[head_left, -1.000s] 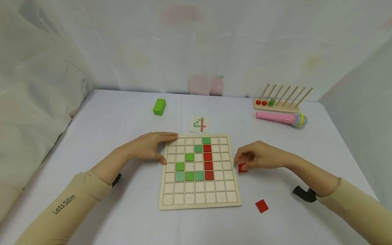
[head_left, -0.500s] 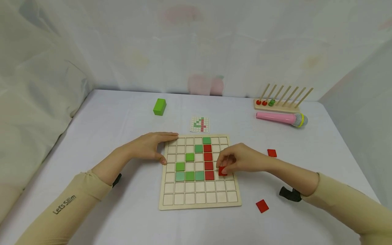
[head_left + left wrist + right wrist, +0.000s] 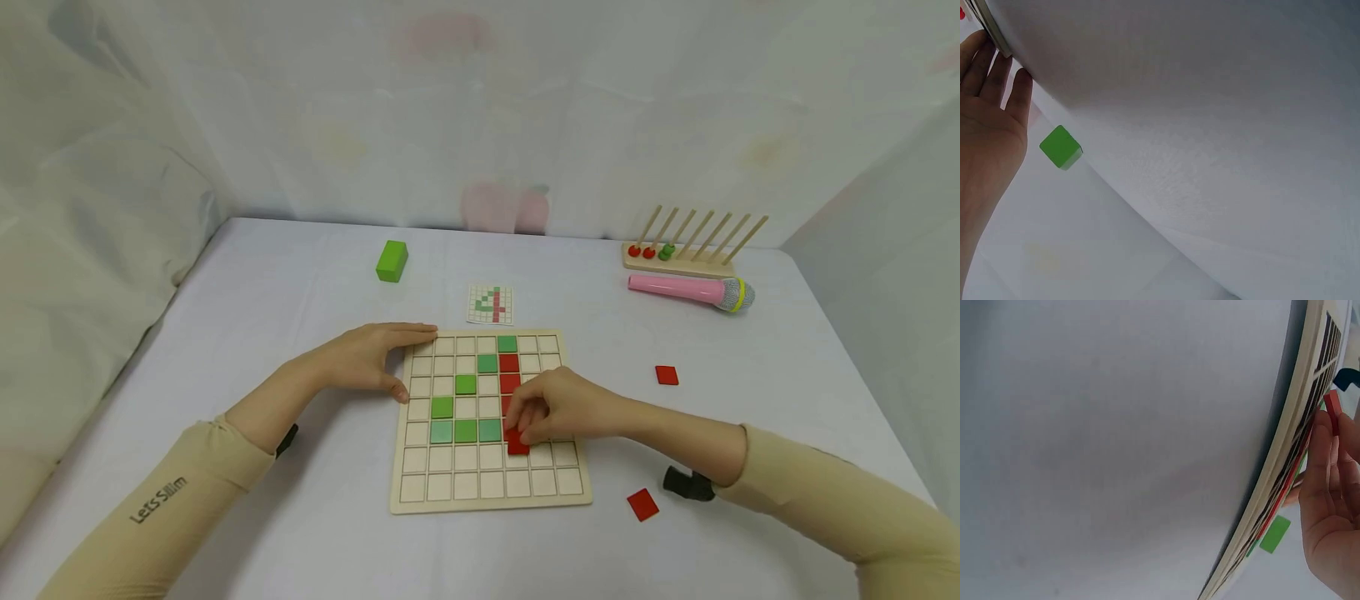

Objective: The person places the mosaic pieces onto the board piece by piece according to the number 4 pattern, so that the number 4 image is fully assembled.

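Note:
A wooden grid board (image 3: 480,505) lies on the table with green tiles (image 3: 466,431) and red tiles (image 3: 509,363) set in its squares. Along the board's left edge rests my left hand (image 3: 363,357), its fingers extended at the upper corner and its thumb lower down. My right hand (image 3: 566,404) pinches a red square tile (image 3: 518,445) between thumb and fingers, over the column of red tiles. In the right wrist view the pinched tile (image 3: 1333,411) is tilted above the board, and the lower red tiles are partly covered by the hand in the head view.
Two loose red tiles (image 3: 667,375) (image 3: 642,504) lie right of the board. Behind it are a small pattern card (image 3: 491,305) and a green block (image 3: 392,262). A pink toy microphone (image 3: 686,290) and a pegged bead rack (image 3: 678,262) stand at the back right.
My right hand has carried a red tile from the table right of the board leftward over the grid. Another red tile is now uncovered at right. The left hand stays in place.

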### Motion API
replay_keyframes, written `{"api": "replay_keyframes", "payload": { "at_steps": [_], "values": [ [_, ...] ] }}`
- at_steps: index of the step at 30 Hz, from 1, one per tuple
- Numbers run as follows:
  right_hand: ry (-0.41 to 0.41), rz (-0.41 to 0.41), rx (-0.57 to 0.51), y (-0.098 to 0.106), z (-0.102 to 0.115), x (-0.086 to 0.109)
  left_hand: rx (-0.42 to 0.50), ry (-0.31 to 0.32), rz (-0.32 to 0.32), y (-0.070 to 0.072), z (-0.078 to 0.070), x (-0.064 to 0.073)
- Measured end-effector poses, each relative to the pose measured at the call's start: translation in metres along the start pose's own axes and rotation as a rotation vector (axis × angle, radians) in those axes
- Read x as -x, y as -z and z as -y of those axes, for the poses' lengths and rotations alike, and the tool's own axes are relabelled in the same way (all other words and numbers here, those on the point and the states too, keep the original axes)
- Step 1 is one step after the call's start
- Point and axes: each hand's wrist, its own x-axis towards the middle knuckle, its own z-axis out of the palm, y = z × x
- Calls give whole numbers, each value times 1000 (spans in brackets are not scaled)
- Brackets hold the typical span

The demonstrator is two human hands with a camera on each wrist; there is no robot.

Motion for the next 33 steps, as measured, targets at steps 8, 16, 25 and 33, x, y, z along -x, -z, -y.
{"api": "replay_keyframes", "payload": {
  "at_steps": [8, 16, 25, 33],
  "values": [
    [-2, -4, 47, -8, 2, -3, -5, -7, 0, 0, 0, 0],
    [23, -13, 70, -9, 6, -1, 2, -7, -2, 0, 0, 0],
    [34, -15, 82, -12, 5, 0, 5, -13, -3, 0, 2, 0],
    [39, -29, 102, -14, 4, 0, 4, -13, 0, 0, 1, 1]
  ]
}}
